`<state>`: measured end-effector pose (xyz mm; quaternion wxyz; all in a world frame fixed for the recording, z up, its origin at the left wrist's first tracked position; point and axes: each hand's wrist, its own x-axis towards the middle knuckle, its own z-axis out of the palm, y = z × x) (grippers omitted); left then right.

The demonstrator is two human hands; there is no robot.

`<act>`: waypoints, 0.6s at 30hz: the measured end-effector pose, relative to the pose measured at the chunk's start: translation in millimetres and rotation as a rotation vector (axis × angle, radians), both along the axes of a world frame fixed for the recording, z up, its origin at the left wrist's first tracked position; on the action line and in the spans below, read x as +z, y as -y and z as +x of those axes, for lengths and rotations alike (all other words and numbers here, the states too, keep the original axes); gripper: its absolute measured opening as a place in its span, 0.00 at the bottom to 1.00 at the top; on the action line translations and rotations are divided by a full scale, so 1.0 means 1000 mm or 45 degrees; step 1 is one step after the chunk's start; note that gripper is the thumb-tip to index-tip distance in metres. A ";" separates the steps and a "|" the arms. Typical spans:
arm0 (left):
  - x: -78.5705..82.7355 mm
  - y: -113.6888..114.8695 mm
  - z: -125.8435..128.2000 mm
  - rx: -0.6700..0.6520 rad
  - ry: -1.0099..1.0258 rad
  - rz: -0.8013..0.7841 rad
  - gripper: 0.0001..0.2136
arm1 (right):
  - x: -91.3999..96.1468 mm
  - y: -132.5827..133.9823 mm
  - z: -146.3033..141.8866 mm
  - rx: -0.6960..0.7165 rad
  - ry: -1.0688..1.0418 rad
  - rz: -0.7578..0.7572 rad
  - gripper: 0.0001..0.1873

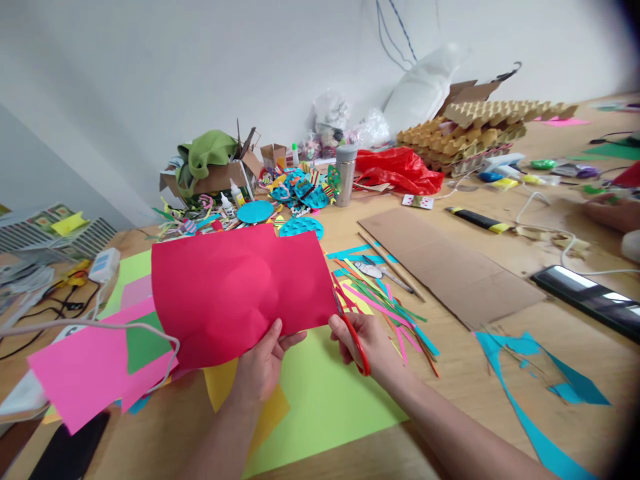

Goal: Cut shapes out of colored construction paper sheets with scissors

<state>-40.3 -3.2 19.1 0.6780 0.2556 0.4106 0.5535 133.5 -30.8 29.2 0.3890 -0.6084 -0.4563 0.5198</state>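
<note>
A large sheet of red paper (pixel 225 287) hangs tilted over the table, its lower edge pinched in my left hand (pixel 265 357). Closed around the handles of red-handled scissors (pixel 361 350) is my right hand (pixel 363 340). The scissor blades lie at the right edge of the red paper, and a narrow red strip shows beside them. Beneath both hands lies a light green sheet (pixel 330 393), with a yellow-orange piece of paper (pixel 270 413) partly under my left forearm. Pink paper (pixel 90 360) with a green piece (pixel 145 343) rests to the left.
Colored paper strips (pixel 390 307), a cardboard sheet (pixel 445 260) and blue offcuts (pixel 515 393) lie to the right. Behind stand a steel bottle (pixel 345 177), glue bottles (pixel 227 205), a red plastic bag (pixel 397 170) and egg trays (pixel 460 137). Another person's hand (pixel 613 212) shows at far right.
</note>
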 end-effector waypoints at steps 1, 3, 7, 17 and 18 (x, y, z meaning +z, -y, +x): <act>0.000 0.000 0.000 -0.001 0.004 0.005 0.21 | 0.000 0.000 0.000 0.005 -0.005 -0.001 0.24; -0.001 -0.001 0.000 -0.012 0.015 0.023 0.22 | -0.001 0.000 0.001 0.016 -0.018 -0.009 0.23; -0.001 -0.001 0.000 -0.024 0.028 0.062 0.23 | -0.004 0.000 0.000 0.027 -0.040 -0.028 0.23; -0.001 0.001 0.002 -0.064 -0.013 0.080 0.20 | -0.001 -0.001 0.001 -0.007 0.009 -0.022 0.26; 0.000 0.001 0.002 -0.068 -0.013 0.082 0.20 | -0.001 -0.001 0.002 -0.009 0.016 -0.026 0.27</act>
